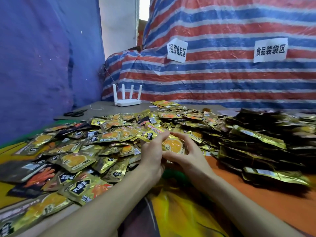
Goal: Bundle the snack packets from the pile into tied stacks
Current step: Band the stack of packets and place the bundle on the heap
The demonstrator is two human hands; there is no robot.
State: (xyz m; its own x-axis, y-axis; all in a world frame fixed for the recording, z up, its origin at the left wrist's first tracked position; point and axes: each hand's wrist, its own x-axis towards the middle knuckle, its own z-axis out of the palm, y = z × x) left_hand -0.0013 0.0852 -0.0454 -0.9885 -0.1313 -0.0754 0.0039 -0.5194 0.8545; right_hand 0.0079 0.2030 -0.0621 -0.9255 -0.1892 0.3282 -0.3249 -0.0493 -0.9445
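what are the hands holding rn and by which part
A gold snack packet, held between both hands: left hand grips its left edge, right hand its right edge.

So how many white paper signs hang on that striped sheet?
2. The left sign is near the middle of the striped sheet; the right sign is farther right. Others may lie outside the frame.

Up and to the left of the left hand (151,156), a blue tarpaulin (42,65) hangs as a wall and meets a white pillar (118,23) beside a bright gap. Beyond the right hand (187,156), a red, white and blue striped tarpaulin (222,79) carries two paper signs (177,50). A white four-antenna router (127,100) and black scissors (75,114) lie on the grey bench (106,110), far beyond the left hand.
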